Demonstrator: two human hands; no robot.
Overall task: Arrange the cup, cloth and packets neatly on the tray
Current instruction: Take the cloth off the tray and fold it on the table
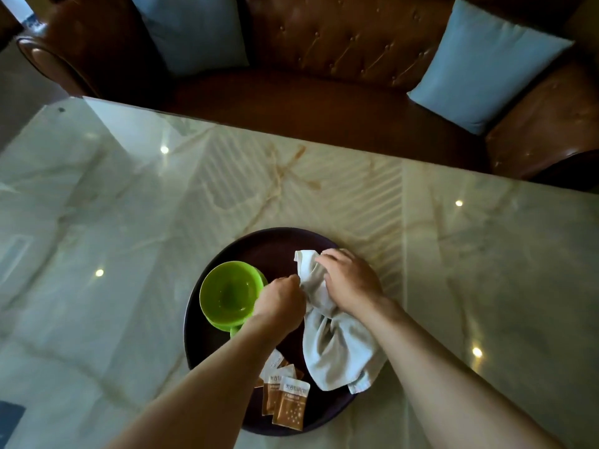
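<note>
Left hand [281, 303] pinches the inner edge of the crumpled white cloth [337, 345], fingers curled tight at the fabric. Right hand [351, 281] lies on top of the same cloth near its far end, fingers bent over a raised fold; we cannot tell whether they clamp it or only press it down.

We note the cloth bunched and twisted at its middle, fanning wider toward the near side. It lies along the right part of the round dark tray [275, 244], with its near corner reaching the tray's rim and its right edge seeming to hang over it.

Just left of the left hand stands the bright green plastic cup [227, 294], upright, mouth open to us, inside showing nothing we can make out. Its handle points toward the near side and is partly hidden under the left forearm. Cup and cloth are near each other but apart.

At the near edge of the tray we see the small brown-and-white packets [285, 396], several overlapping in a loose fan, some covered by the left forearm. They sit just beside the cloth's near corner; contact not clear.

The tray rests on the glossy pale marble-patterned table [129, 205], with ceiling lights reflected in it. Beyond the far edge: a brown tufted leather sofa [340, 53] with two light blue cushions [486, 66].
</note>
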